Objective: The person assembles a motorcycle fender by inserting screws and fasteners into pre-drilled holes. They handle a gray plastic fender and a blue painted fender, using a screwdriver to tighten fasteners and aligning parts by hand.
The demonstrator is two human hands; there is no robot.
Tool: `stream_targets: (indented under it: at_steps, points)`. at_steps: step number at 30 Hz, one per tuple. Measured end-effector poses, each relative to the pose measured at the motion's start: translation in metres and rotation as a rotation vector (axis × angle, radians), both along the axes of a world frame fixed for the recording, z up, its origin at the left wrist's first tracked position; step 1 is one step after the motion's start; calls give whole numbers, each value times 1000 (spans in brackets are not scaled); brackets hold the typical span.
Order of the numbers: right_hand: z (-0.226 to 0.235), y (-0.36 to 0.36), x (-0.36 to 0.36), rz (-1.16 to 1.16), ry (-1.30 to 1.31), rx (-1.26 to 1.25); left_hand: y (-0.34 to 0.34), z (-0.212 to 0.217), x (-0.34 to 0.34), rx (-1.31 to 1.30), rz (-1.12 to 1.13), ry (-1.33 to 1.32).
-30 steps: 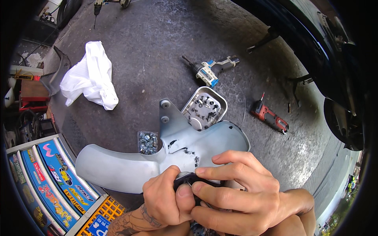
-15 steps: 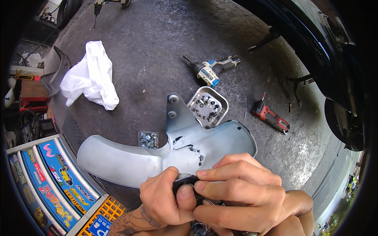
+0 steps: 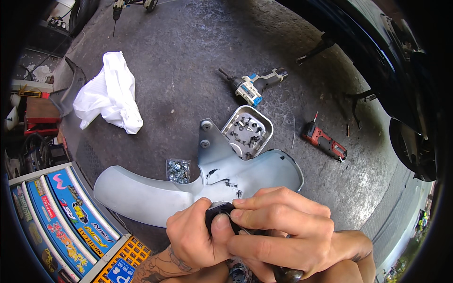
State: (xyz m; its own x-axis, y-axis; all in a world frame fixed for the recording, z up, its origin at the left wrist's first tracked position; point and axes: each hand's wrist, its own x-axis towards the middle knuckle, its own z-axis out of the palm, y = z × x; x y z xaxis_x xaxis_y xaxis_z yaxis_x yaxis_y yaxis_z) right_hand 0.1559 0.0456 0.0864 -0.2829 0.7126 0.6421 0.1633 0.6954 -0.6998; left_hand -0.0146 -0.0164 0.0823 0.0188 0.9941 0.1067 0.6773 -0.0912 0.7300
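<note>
A pale grey, curved motorcycle fender [image 3: 146,191], with black smudges on its surface, lies across the view just in front of me. At its near edge my left hand [image 3: 196,231] is closed, thumb and curled fingers pinching a dark, glossy part [image 3: 213,214] there. My right hand [image 3: 288,226] is closed too, its fingertips pressed against the same dark part beside the left thumb. Below the right palm shows the rounded end of a dark-handled tool [image 3: 288,274]; the rest of it is hidden by the hand. What lies between the fingertips is covered.
Beyond the fender stands a metal tray [image 3: 271,134] of bolts and small parts. A clear box of fasteners [image 3: 178,170], a white-blue impact driver [image 3: 249,89], a red-black cordless driver [image 3: 324,141] and a white plastic bag [image 3: 111,94] lie on the floor. A stickered drawer cabinet [image 3: 71,212] stands left.
The fender has shifted slightly down, uncovering more of the tray. My right hand has turned a little, and the dark handle end has come into sight beneath it.
</note>
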Motion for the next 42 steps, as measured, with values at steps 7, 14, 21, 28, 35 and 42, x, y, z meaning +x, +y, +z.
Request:
stream_targets:
  at_steps: [7,14,21,28,35,42]
  points:
    - [17,-9,10,55,-88,-212,4,0,1,20,-16,9]
    - [19,-5,12,124,-120,-261,8,0,4,25,38,27]
    - [27,-7,19,162,-118,-266,8,9,-4,-52,1,-68]
    - [23,-6,16,175,14,-319,3,8,-12,-116,-47,-166]
    - [26,-7,19,200,20,-390,1,8,-14,-83,-78,-174]
    - [22,-9,19,192,83,-378,0,10,-14,-73,-92,-191]
